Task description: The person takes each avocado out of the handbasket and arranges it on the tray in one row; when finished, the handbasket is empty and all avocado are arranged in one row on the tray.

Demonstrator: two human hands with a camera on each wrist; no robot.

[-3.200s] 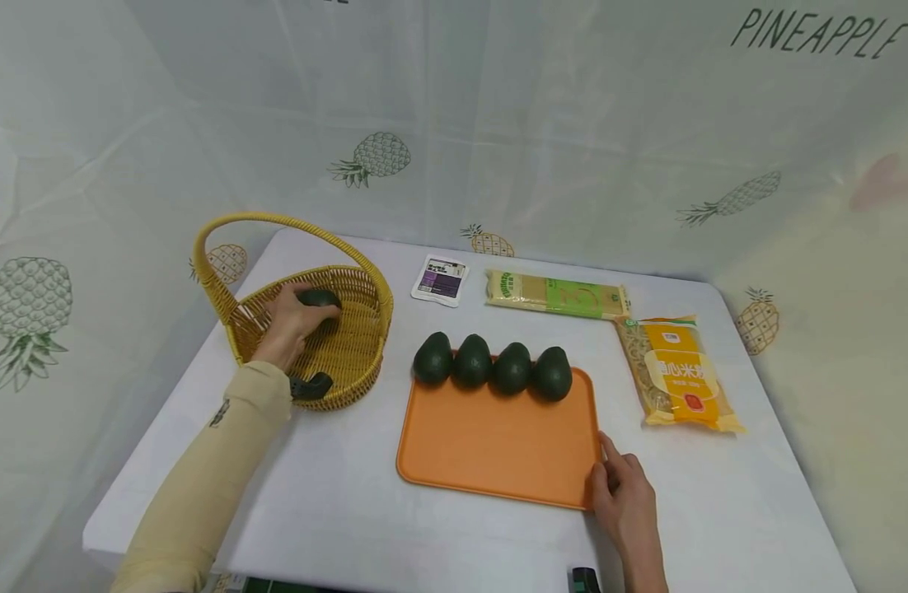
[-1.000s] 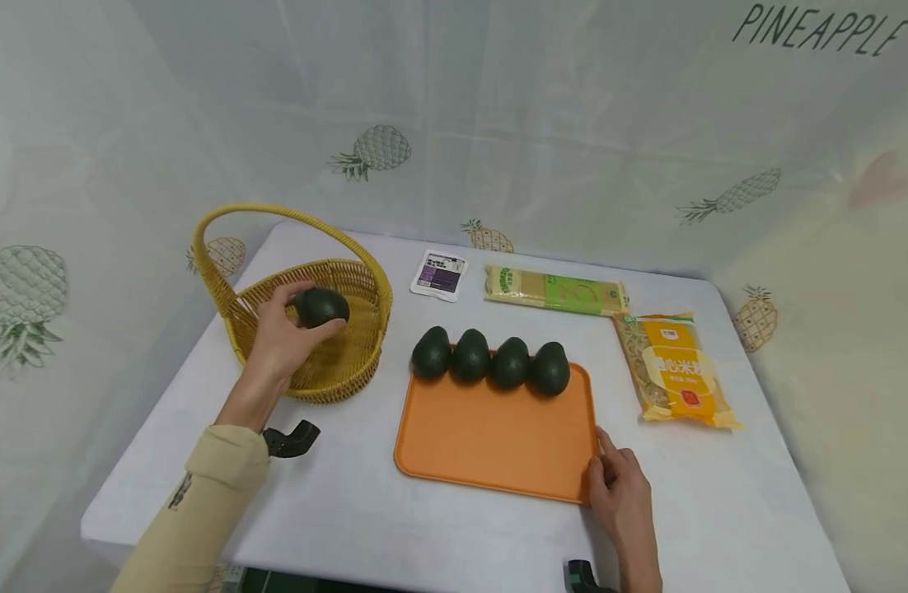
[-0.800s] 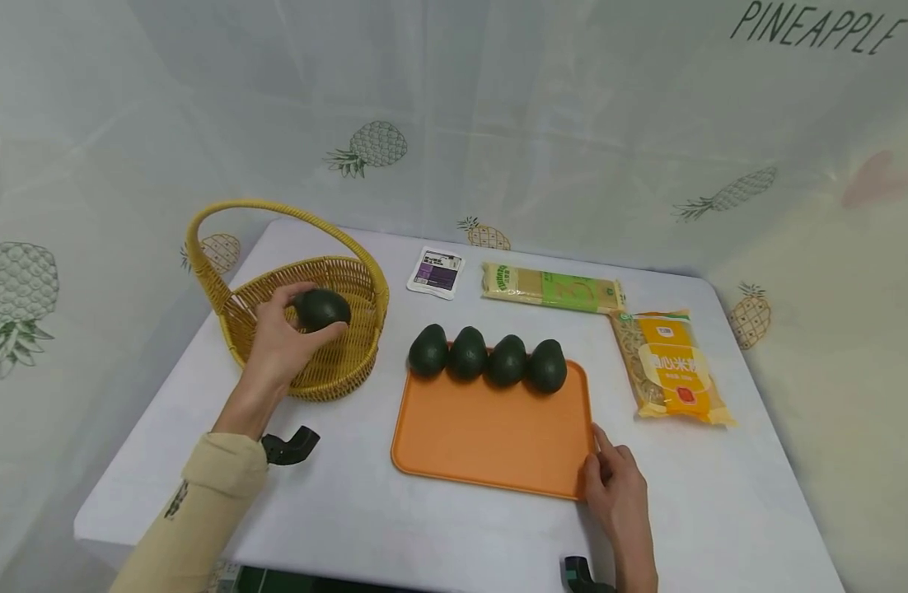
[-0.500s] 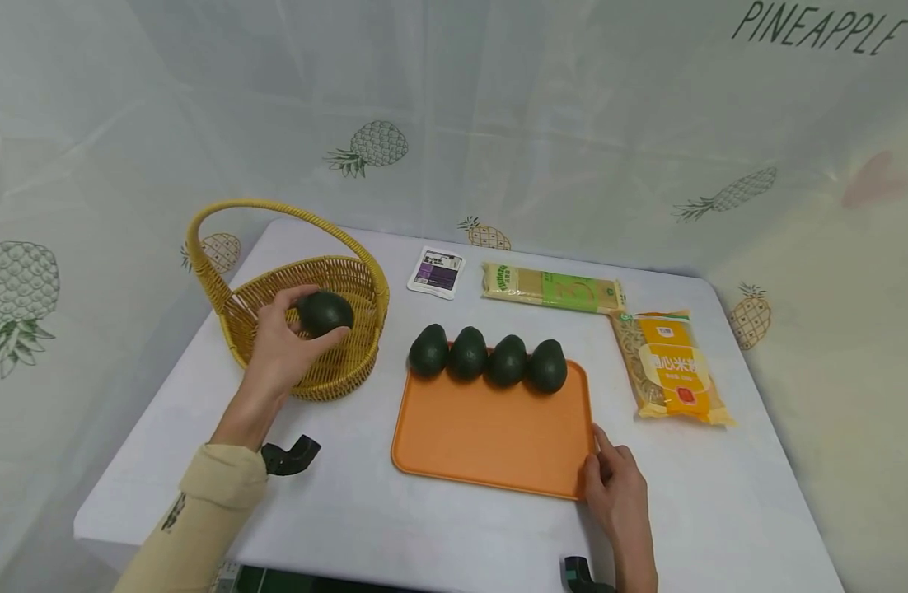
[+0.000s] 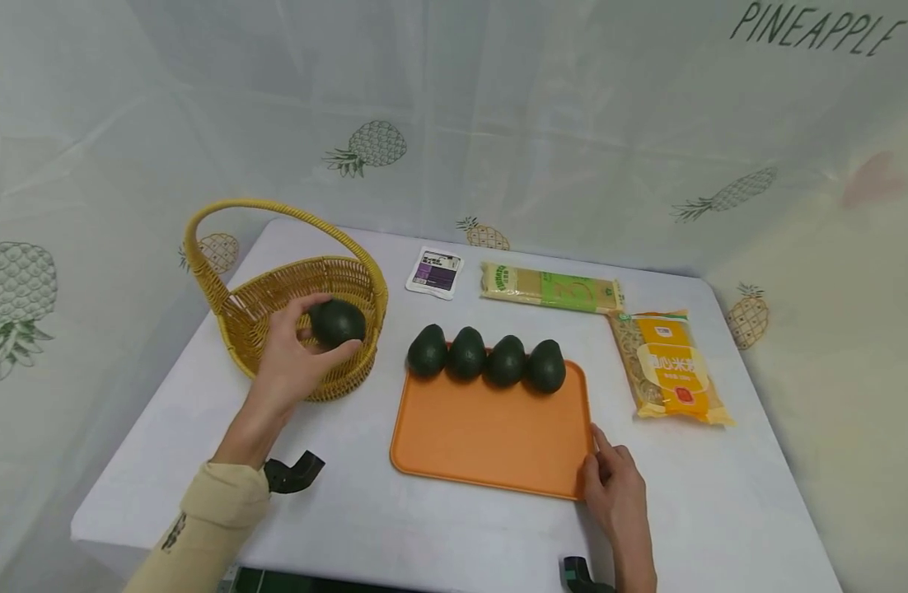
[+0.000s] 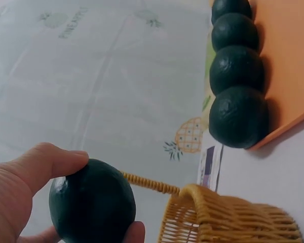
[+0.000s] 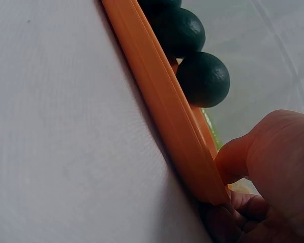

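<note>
My left hand (image 5: 294,362) grips a dark green avocado (image 5: 337,322) between thumb and fingers, over the yellow wicker basket (image 5: 239,350). In the left wrist view that avocado (image 6: 93,202) fills the lower part, with the basket's rim (image 6: 202,202) beyond it. A row of several avocados (image 5: 466,354) lines the far side of the orange tray (image 5: 491,436). At the tray's right edge, my right hand (image 5: 619,494) pinches the rim near the front corner. The right wrist view has thumb and fingers (image 7: 233,157) at the tray's corner (image 7: 207,187).
Behind the tray lie a white and purple packet (image 5: 435,273) and a long noodle pack (image 5: 553,288). A yellow bag (image 5: 672,366) with Chinese lettering is at the right. Arching over the basket is a tall handle (image 5: 276,206). A pineapple-print curtain (image 5: 535,123) hangs behind the table.
My left hand has lifted the avocado from inside the basket and moved it right and toward me, near the basket's right rim. The right hand keeps its hold on the tray.
</note>
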